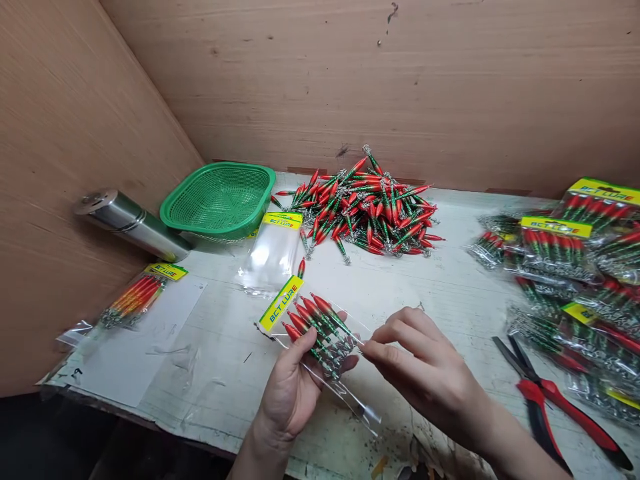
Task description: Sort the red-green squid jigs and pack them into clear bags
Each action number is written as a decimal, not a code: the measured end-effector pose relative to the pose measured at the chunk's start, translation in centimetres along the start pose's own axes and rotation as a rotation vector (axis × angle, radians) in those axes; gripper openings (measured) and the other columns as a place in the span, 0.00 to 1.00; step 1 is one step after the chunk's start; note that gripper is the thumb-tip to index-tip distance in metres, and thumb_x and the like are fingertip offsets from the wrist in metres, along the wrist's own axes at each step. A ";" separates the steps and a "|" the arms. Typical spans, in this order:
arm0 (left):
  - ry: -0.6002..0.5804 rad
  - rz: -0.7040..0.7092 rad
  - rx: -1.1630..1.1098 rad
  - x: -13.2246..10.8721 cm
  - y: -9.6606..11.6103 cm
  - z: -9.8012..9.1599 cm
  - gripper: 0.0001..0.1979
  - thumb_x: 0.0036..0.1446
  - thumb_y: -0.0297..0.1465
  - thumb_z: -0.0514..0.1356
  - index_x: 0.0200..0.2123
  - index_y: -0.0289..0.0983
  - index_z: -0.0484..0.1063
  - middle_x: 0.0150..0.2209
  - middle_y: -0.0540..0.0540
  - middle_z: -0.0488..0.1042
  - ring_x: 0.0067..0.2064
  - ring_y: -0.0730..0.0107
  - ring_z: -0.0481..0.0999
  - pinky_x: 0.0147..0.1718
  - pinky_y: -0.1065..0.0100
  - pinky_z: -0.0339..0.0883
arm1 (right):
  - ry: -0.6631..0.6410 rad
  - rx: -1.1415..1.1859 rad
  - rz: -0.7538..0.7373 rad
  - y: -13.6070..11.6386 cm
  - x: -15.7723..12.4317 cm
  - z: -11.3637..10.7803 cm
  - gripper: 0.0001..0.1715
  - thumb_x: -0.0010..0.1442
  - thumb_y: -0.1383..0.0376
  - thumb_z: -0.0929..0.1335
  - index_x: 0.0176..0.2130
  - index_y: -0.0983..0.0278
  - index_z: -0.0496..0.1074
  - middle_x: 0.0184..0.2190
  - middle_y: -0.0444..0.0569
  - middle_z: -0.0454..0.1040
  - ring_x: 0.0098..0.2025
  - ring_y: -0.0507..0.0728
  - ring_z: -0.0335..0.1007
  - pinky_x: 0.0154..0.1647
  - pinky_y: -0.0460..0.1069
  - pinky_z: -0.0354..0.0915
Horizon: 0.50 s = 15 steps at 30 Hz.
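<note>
Red-green lures (324, 321) in left hand (295, 390)

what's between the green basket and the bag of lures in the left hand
In the head view, clear bags with yellow headers lie between them, with a loose lure to their right.

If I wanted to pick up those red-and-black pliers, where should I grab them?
I'd grip the pliers by their red-and-black handles, coming from the camera's side: the handles spread toward it, while the narrow metal tips point away.
</note>
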<state>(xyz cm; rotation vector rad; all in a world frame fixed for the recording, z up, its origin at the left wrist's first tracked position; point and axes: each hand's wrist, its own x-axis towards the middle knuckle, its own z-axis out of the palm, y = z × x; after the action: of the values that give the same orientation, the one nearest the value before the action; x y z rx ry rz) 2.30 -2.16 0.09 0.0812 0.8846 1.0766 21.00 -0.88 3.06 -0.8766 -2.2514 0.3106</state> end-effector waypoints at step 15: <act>-0.140 -0.106 0.163 -0.1 -0.4 -0.1 0.15 0.56 0.31 0.61 0.47 0.31 0.73 0.47 0.35 0.77 0.43 0.51 0.79 0.38 0.55 0.77 | 0.056 0.094 0.210 0.2 -1.6 0.7 0.07 0.62 0.73 0.65 0.40 0.64 0.70 0.31 0.49 0.69 0.32 0.53 0.67 0.30 0.47 0.66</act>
<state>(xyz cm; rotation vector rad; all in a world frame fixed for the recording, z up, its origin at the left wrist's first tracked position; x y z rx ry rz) 2.55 -2.48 -0.13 0.2405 0.8396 0.8880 21.46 -1.78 1.60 -1.0599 -2.0794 0.4773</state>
